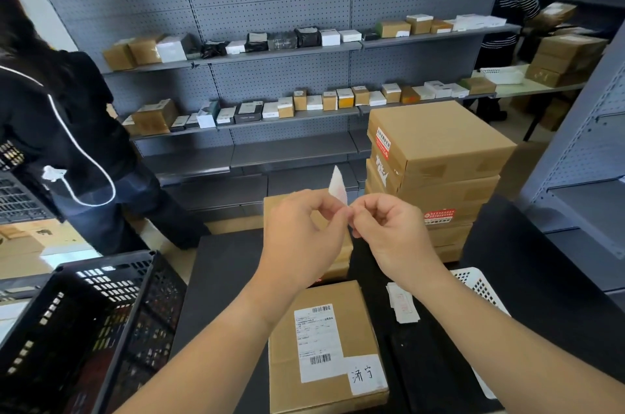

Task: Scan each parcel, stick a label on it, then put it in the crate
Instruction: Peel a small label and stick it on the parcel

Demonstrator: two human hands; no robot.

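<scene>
Left hand [301, 234] and right hand [389, 231] both pinch a white label [338, 185] above the parcel [326, 346]; black crate [145, 312] at eight o'clock.

A: Camera layout?
B: One head-worn wide-angle, faced forward and down. Left hand [297, 237] and right hand [389, 234] sat close, mid-frame; parcel [324, 346] bottom centre; shelves [277, 56] far, upper frame.

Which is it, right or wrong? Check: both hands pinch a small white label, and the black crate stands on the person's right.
Wrong: the head view shows the black crate on the person's left. The left hand and right hand do pinch the small white label.
</scene>
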